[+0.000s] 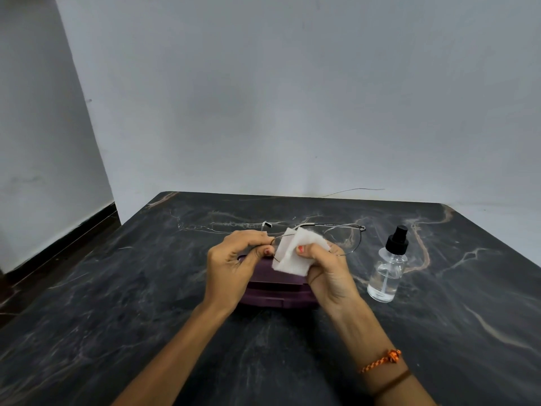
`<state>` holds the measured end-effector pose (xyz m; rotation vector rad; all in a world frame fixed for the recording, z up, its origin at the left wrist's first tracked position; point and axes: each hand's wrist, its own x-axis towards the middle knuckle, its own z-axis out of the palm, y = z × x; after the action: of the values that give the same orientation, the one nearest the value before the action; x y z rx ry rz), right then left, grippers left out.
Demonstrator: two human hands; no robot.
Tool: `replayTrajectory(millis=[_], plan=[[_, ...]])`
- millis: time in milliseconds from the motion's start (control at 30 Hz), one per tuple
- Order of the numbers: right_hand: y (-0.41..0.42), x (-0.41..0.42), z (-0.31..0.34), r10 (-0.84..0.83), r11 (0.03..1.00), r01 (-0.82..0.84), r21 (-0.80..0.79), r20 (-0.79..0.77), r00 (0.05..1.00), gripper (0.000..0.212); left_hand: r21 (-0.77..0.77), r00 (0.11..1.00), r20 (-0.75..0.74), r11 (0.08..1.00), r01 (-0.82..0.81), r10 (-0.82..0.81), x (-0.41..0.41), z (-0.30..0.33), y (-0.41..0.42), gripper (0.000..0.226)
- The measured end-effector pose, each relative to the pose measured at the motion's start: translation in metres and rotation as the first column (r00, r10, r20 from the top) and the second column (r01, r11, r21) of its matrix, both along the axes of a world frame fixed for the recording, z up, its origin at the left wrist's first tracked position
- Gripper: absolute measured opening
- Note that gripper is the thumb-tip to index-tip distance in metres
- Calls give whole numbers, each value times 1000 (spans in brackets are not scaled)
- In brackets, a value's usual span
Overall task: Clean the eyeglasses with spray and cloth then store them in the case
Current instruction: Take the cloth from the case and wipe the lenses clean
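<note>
Left hand pinches the eyeglasses at the frame's left end, while the right hand grips the folded white cloth around the left lens. Both are held just above the closed purple case, which lies on the table directly beneath them. Long axis of the glasses runs left to right, the uncovered lens pointing toward the spray bottle, which stands nearer the right hand. Wiping looks underway; judging by this, 1 lens remains before storing.
</note>
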<state>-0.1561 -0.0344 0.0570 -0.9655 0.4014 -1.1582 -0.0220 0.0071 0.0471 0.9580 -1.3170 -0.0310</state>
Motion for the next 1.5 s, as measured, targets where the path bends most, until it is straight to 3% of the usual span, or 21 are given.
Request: replayTrajectory(millis=[133, 267, 567, 667, 833, 1167, 1233, 1433, 1500], plan=[[0, 3, -2, 22, 990, -42, 132, 148, 989, 17, 1, 998, -23, 998, 56, -55, -3, -5, 1, 20], [3, 7, -4, 29, 988, -54, 148, 163, 986, 20, -16, 999, 0, 999, 52, -52, -5, -8, 0, 16], [6, 9, -8, 10, 999, -6, 46, -90, 996, 19, -5, 999, 52, 1000, 17, -16, -3, -12, 0, 7], [4, 8, -9, 6, 999, 0, 43, -128, 992, 17, -14, 997, 77, 1000, 14, -13, -2, -10, 1, 16], [0, 1, -4, -55, 996, 39, -79, -217, 975, 17, -51, 995, 97, 999, 16, -11, -2, -7, 1, 11], [-4, 1, -4, -63, 986, 49, 162, 82, 995, 14, -20, 997, 22, 997, 74, -73, -9, -5, 3, 19], [-3, 3, -4, -52, 988, 36, 152, 102, 993, 16, -13, 997, 25, 997, 78, -78, -10, -7, 3, 21], [3, 7, -9, 17, 999, -15, 52, -50, 999, 29, 2, 997, 67, 999, 44, -44, -9, -11, 2, 16], [1, 6, -9, 4, 1000, -3, 11, -102, 995, 24, 9, 997, 57, 999, 41, -41, -7, -10, 2, 15]])
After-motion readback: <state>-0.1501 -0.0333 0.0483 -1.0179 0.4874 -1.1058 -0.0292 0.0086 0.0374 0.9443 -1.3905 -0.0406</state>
